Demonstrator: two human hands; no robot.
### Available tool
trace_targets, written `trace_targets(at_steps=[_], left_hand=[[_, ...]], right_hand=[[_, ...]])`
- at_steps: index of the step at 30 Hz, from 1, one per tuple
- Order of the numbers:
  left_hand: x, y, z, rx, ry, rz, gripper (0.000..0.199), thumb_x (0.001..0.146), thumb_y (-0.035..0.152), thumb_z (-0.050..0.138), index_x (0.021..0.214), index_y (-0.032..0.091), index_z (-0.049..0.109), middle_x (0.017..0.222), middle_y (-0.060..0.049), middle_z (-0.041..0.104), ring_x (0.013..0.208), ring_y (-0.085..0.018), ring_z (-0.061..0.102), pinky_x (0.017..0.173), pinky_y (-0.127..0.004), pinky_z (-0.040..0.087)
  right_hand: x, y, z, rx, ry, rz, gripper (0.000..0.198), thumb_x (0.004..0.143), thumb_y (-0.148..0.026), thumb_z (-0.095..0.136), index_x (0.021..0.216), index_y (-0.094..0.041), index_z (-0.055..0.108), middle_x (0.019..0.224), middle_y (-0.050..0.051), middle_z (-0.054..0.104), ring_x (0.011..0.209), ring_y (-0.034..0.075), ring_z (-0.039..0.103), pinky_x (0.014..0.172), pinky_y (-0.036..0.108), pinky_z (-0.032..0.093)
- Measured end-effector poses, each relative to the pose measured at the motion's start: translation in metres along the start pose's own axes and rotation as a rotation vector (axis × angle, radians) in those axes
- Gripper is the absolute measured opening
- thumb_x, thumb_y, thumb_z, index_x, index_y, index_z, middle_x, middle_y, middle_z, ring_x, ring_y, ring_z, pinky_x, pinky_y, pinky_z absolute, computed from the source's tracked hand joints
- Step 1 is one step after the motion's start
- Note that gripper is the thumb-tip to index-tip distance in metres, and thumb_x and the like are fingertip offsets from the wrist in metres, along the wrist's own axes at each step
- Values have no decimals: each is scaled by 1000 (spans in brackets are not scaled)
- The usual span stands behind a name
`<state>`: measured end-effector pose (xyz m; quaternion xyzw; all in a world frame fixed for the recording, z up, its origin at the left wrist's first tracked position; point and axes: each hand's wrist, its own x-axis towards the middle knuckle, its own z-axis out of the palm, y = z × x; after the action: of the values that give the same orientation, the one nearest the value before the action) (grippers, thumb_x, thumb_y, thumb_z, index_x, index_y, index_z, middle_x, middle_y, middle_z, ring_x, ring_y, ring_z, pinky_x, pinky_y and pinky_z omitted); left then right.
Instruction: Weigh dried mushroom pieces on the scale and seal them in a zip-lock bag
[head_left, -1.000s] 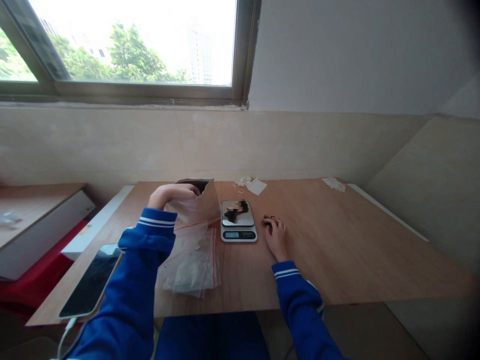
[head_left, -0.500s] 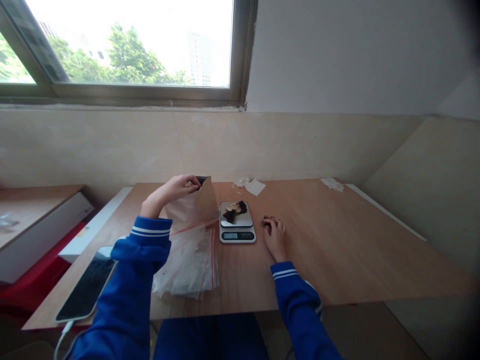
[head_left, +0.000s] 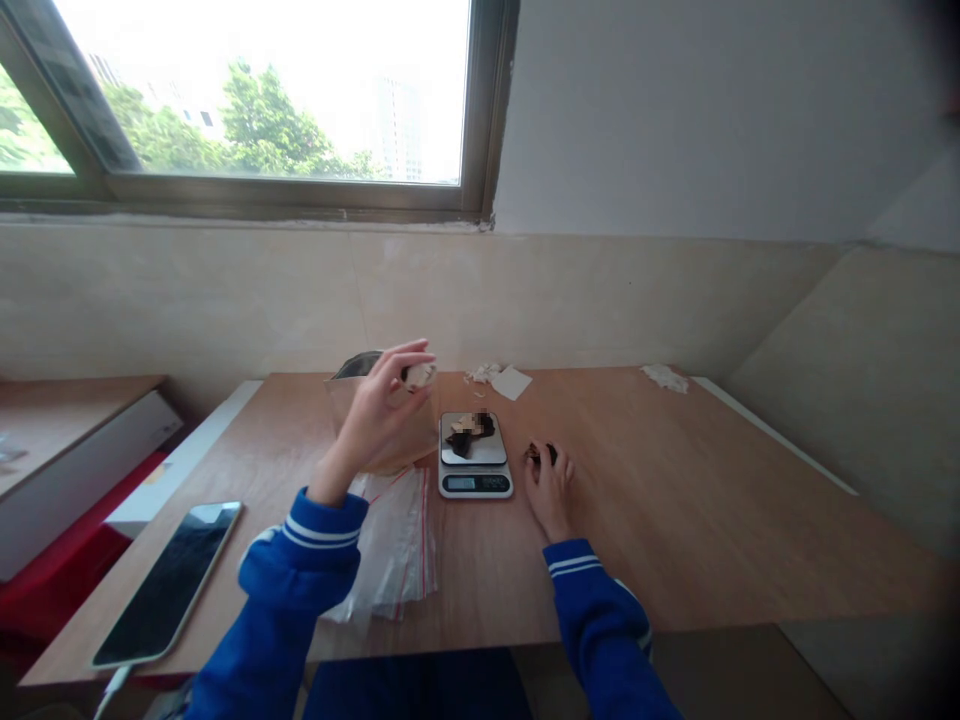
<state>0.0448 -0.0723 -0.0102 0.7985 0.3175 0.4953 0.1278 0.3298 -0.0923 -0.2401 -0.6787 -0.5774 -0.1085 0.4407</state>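
My left hand [head_left: 379,410] is raised in front of the kraft paper bag [head_left: 409,435]. Its thumb and fingers pinch a pale, dark-edged piece [head_left: 420,376] that resembles dried fungus. The bag stands upright, its dark mouth partly hidden by the hand. My right hand [head_left: 550,485] rests on the table right of the scale, fingers curled round a dark brown piece [head_left: 543,455]. Between the hands, the white digital scale [head_left: 474,486] bears several dark and tan dried pieces [head_left: 466,437], partly blurred by pixelation. Its display is lit, but the figures are unreadable.
Clear zip bags [head_left: 394,545] with red strips lie before the paper bag. A phone [head_left: 169,585] with a white cable rests at the left. White scraps [head_left: 486,373] and a white paper square [head_left: 511,383] lie behind the scale; crumpled tissue [head_left: 664,377] sits at the back right.
My left hand has come out of the paper bag with the pale piece in its fingers. My right hand stays beside the scale, its dark piece now more visible. The view has tilted up slightly.
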Motion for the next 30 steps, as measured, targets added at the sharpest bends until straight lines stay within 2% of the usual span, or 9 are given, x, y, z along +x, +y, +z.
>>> trace_targets(at_steps=[3,6,9,13,17,20,23,26,30], left_hand=[[-25,-6,42,-126,-93,32,41,87,21,58,127,23,50,140,-14,48,128,-24,48,94,-37,49],[-52,-12,77,-218,-160,47,51,88,18,57,136,24,42,145,-15,41,135,-23,40,106,-42,41],[-73,-19,100,-241,-213,30,57,89,17,54,142,27,34,151,-14,33,141,-23,31,113,-44,32],[-87,-25,116,-250,-275,12,62,89,15,52,145,27,29,155,-13,27,144,-24,23,116,-48,27],[-91,-33,123,-252,-251,20,67,88,10,49,148,26,24,155,-14,25,145,-25,22,116,-50,24],[-93,-40,123,-227,-256,17,70,87,10,50,149,27,22,156,-14,23,145,-26,20,116,-50,24],[-93,-42,115,-177,-277,-8,68,88,14,53,148,26,24,156,-14,23,145,-26,20,116,-49,25],[-89,-38,102,-139,-253,-43,57,90,17,50,143,27,32,154,-13,25,145,-25,22,116,-47,27],[-82,-25,82,-124,-159,-114,40,94,20,44,133,25,45,152,-13,30,142,-24,29,113,-45,32]], right_hand=[[-1,-17,-12,146,1,-65,29,92,-24,41,113,-22,61,120,12,56,114,29,50,98,52,36],[-8,-40,-24,443,-88,-124,24,95,-26,40,106,-22,62,107,9,62,106,24,56,97,45,41],[-18,-66,-32,749,-222,16,27,96,-33,40,116,-22,56,109,9,63,103,22,59,88,40,49],[-23,-98,-33,1042,-342,208,43,92,-41,50,130,-22,45,117,10,60,103,22,61,82,35,54],[-18,-112,-26,1106,-331,288,51,83,-42,65,125,-21,48,112,10,63,94,21,64,79,34,56],[-12,-107,-19,1101,-273,324,51,79,-42,68,121,-20,49,108,10,65,92,21,65,77,34,56],[-4,-87,-8,1008,-165,328,50,77,-42,70,116,-20,50,108,10,64,90,21,65,75,33,55],[5,-62,6,832,-74,326,51,74,-43,70,114,-18,50,106,11,63,82,19,62,70,32,53],[16,-40,25,649,-91,221,49,76,-45,67,114,-18,53,108,11,62,92,22,61,79,36,51]])
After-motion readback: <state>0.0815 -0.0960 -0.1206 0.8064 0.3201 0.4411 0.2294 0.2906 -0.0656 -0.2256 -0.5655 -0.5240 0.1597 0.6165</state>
